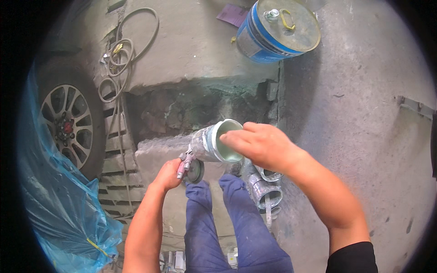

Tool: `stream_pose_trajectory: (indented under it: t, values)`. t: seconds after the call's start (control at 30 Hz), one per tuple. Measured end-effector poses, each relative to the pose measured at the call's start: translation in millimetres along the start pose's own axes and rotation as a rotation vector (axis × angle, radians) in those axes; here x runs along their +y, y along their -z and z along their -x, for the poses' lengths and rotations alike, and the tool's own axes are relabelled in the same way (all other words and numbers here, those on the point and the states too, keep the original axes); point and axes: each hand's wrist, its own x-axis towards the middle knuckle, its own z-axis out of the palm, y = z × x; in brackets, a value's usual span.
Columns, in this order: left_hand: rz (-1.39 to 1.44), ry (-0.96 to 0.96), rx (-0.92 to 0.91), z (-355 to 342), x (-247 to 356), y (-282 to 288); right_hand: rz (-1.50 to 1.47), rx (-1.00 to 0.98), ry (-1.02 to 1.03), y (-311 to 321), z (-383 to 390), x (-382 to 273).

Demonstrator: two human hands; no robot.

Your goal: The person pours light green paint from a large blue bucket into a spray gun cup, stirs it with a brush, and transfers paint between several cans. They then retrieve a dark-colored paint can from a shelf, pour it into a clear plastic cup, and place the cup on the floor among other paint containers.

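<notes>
My left hand [170,175] grips a pink and silver spray gun [184,163]; a round grey-green disc [196,171] sits just beside it. On the gun is a paint-smeared cup [205,143], tilted, its open mouth showing pale green inside. My right hand [250,143] is closed at the mouth of that cup, fingertips over the opening; whatever they might hold is hidden. Below the cup, beside my legs, several paint-stained cans [257,186] stand on the ground, one with a flat stick [268,214] in it.
A blue drum [264,43] with a purple sheet [227,14] behind it is at the top. At left are a coiled hose [133,59], a wheel [68,125] and blue plastic sheeting [59,218]. A broken pit [173,113] lies ahead; a metal bar [414,105] is far right.
</notes>
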Motion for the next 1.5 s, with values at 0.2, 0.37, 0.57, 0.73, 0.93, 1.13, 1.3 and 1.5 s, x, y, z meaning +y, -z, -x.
stream_pose_trajectory:
  t: [0.2,0.37,0.57,0.73,0.93,1.13,1.3,1.5]
  values:
    - [-0.069,0.007,0.069,3,-22,-10,-0.323,-0.109,-0.273,14,6,-23]
    - [-0.08,-0.009,0.136,9,-23,-12,0.064,0.068,-0.051,67,26,-21]
    - [-0.05,-0.067,0.223,7,-22,-14,-0.092,0.065,-0.136,61,45,-48]
    - [-0.03,-0.059,0.26,5,-23,-13,0.088,0.066,-0.169,45,43,-26]
    - [-0.09,-0.089,0.248,9,-29,-14,-0.01,0.194,-0.226,52,22,-50]
    - [-0.097,-0.108,0.242,11,-32,-13,-0.209,0.086,-0.214,11,40,-56]
    - [-0.074,-0.047,0.226,14,-32,-13,-0.071,0.156,-0.124,3,29,-31]
    - [-0.088,-0.092,0.222,15,-31,-16,-0.425,0.211,-0.363,3,20,-51]
